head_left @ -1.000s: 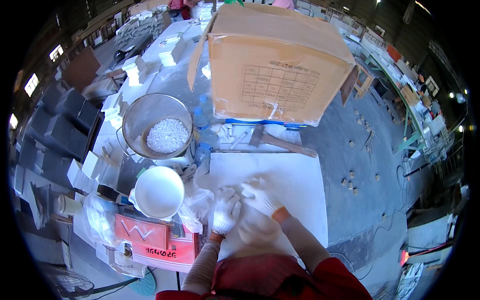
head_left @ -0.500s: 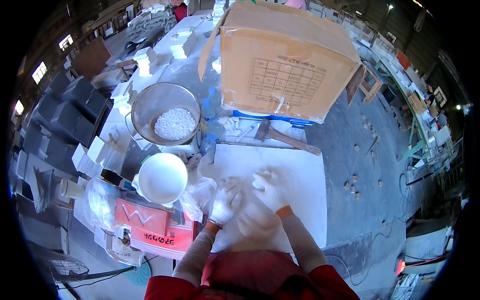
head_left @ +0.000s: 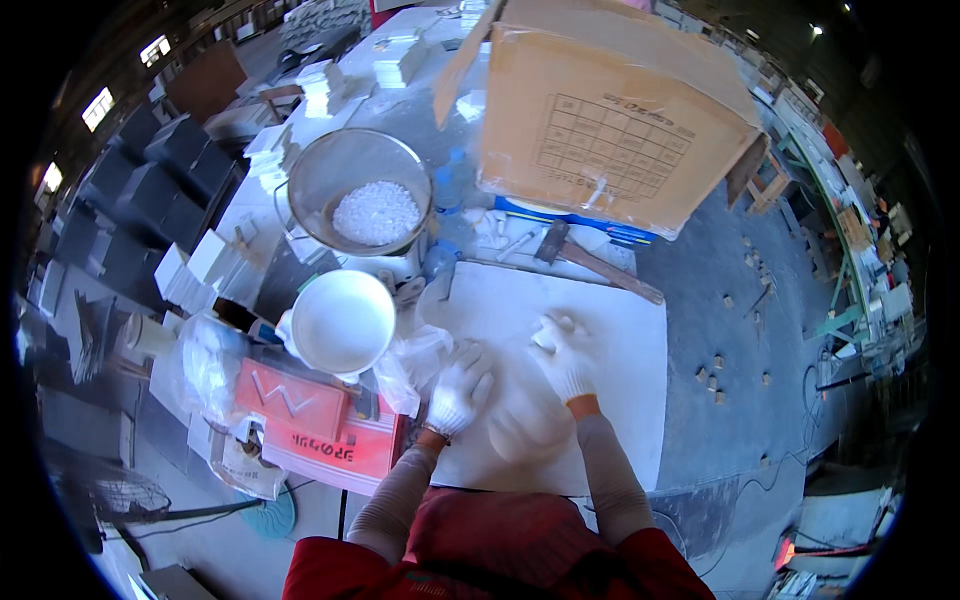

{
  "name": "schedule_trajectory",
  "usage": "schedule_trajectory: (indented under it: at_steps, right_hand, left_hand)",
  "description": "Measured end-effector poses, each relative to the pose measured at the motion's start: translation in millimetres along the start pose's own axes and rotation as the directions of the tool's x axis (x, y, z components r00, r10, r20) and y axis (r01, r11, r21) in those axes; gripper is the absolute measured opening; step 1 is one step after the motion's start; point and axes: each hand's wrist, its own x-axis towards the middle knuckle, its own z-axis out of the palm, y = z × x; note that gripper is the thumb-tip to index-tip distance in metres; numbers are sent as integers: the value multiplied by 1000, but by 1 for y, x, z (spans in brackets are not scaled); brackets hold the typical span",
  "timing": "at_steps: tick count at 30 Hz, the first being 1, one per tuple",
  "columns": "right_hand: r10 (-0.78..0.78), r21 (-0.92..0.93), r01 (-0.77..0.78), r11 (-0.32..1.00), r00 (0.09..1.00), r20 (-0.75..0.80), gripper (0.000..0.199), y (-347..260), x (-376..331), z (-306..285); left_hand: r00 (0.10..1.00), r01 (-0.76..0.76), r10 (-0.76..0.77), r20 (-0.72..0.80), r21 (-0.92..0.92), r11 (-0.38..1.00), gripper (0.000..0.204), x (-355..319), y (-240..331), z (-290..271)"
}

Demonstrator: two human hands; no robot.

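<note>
A white board (head_left: pixel 625 400) lies in front of me, with a smooth, pale, rounded shape (head_left: pixel 525 430) on it that looks raised; its material is unclear. My left hand (head_left: pixel 460 390), in a white knit glove, lies with its fingers stretched out at the left side of this shape. At its upper right side, my right hand (head_left: pixel 567 362), gloved the same way, has its fingers curled and pressed down. Whatever the right fingers hold, if anything, is hidden. Both hands are slightly blurred.
Behind the board lies a hammer (head_left: pixel 600 262); a large cardboard box (head_left: pixel 620 130) stands beyond. To the left are a sieve bowl (head_left: pixel 310 190) with white chips, a white bucket (head_left: pixel 343 325), a plastic bag (head_left: pixel 415 365) and a red box (head_left: pixel 290 400). Small blocks (head_left: pixel 712 380) lie at right.
The whole view has tilted and shifted, so the bucket, sieve and box appear farther right. Both hands stay at nearly the same places beside the pale shape.
</note>
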Motion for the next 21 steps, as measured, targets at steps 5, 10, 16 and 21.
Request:
schedule_trajectory:
  at_steps: [5,10,16,21]
  right_hand:
    - [-69,-46,68,997,997,-39,54,-14,-36,-14]
    - [94,-92,-94,991,996,-3,61,11,-17,18]
    - [-8,-81,5,997,999,-33,62,-10,-39,-4]
    - [44,-27,-44,999,999,-2,55,0,-25,-2]
  left_hand:
    - [996,74,-73,-49,11,997,31,-12,-1,8]
    - [995,100,-100,-24,6,995,31,-8,5,8]
    - [977,211,-211,-27,-9,978,32,-11,1,10]
    - [973,231,-231,5,-56,971,30,-2,8,8]
